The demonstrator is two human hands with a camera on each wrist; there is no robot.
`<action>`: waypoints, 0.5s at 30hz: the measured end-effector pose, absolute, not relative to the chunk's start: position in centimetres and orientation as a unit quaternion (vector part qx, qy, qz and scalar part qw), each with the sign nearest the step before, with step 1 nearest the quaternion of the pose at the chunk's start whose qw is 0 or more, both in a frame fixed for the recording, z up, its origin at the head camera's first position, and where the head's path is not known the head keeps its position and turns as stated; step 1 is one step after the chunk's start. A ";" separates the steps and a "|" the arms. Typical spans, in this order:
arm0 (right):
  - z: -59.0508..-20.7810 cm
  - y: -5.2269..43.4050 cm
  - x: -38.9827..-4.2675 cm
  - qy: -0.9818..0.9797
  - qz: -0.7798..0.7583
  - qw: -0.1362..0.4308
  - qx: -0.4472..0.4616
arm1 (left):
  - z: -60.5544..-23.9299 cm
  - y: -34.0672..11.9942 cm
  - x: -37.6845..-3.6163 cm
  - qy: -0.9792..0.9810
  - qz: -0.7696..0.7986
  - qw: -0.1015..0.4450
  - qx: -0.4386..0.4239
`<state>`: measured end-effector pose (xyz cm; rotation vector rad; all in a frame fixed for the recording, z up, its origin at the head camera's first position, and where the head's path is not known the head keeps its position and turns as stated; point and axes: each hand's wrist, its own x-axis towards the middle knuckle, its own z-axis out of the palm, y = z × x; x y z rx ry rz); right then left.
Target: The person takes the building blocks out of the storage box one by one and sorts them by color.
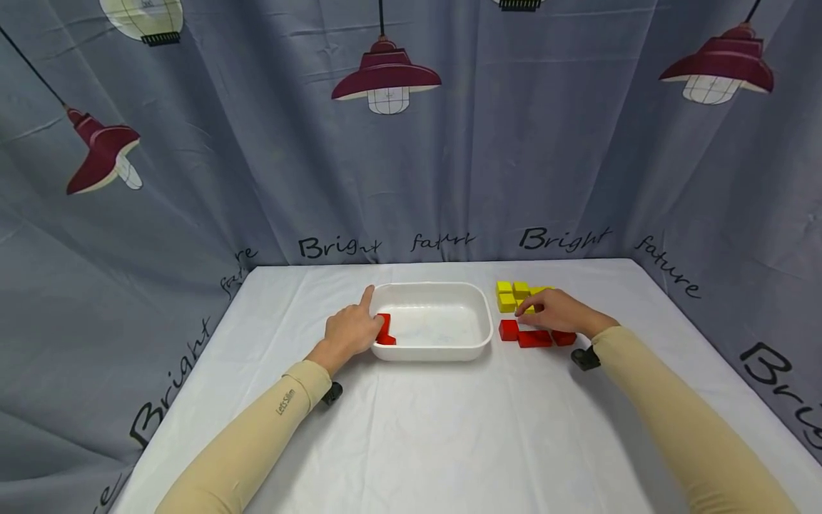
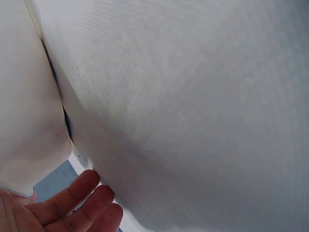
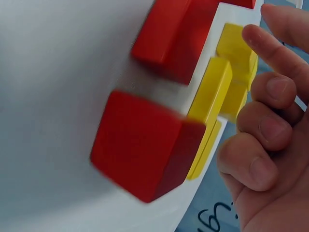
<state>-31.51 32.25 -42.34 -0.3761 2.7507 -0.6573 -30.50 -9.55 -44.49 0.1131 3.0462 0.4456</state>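
My left hand [image 1: 352, 330] is at the left side of a white tray [image 1: 430, 353], its thumb over the rim and its index finger stretched along the outside. In the left wrist view, the other fingers lie beside the tray wall [image 2: 29, 106]. Red blocks [image 1: 384, 327] lie inside the tray at its left end. My right hand [image 1: 565, 313] hovers over yellow blocks [image 1: 506, 303] and a row of red blocks [image 1: 535, 339]. Its thumb and index finger are apart with nothing between them, and the remaining fingers curl toward the palm [image 3: 256, 154].
A white cloth [image 1: 411, 421] covers the table. Behind it hangs a grey-blue curtain [image 1: 449, 171] printed with lamps and lettering. In the right wrist view, a large red block [image 3: 140, 145] stands closest to the camera, with a yellow block [image 3: 211, 92] behind it.
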 end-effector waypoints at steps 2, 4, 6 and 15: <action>-42.3 32.0 -31.5 0.953 -0.230 0.149 -0.128 | -44.5 -9.5 -30.5 0.988 0.145 0.030 0.036; -42.3 31.8 -31.5 0.952 -0.230 0.155 -0.129 | -44.5 -9.4 -30.6 0.989 0.143 0.029 0.036; -42.3 31.7 -31.5 0.952 -0.226 0.159 -0.134 | -44.5 -9.4 -30.6 0.989 0.141 0.028 0.038; -41.9 31.6 -31.3 0.945 -0.222 0.179 -0.159 | -44.4 -9.6 -30.7 0.989 0.140 0.037 0.037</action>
